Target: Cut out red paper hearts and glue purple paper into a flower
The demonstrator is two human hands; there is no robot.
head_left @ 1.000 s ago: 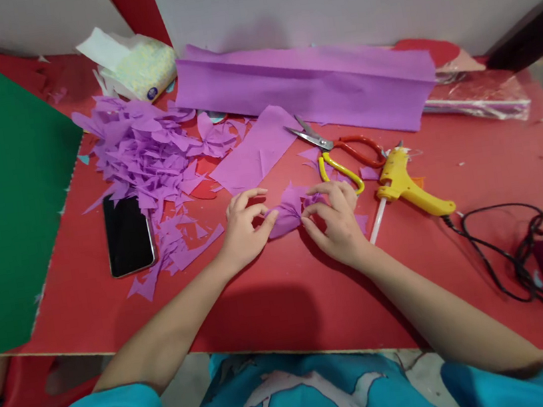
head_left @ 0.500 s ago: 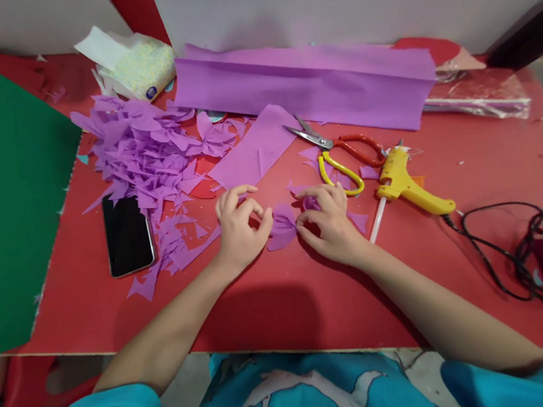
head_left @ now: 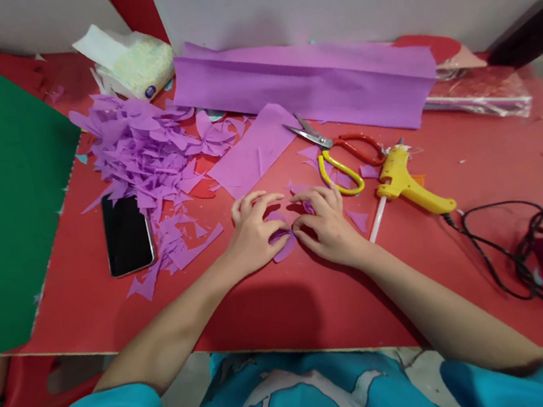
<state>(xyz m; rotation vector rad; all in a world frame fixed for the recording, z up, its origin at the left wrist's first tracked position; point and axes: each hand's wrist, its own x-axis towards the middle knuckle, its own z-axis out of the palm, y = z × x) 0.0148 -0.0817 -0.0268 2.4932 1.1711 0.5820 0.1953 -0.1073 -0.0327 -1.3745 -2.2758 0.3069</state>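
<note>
A small purple paper petal piece, gathered to a point on its right side, lies between my hands just above the red tabletop. My left hand pinches its petals with thumb and forefinger, the other fingers curved over it. At the gathered end, the thumb and forefinger of my right hand are closed on the paper. Another bit of purple paper shows under the right fingers, partly hidden. Scissors with one red and one yellow handle lie spread just beyond my right hand.
At left are a heap of cut purple paper, a phone and a green board. A tissue pack and a folded purple sheet lie behind. A yellow glue gun with a black cord is at right.
My left hand has moved right, closer to my right hand, and now pinches the petals, covering more of the piece. My right hand has shifted slightly left, still pinching the gathered end.
</note>
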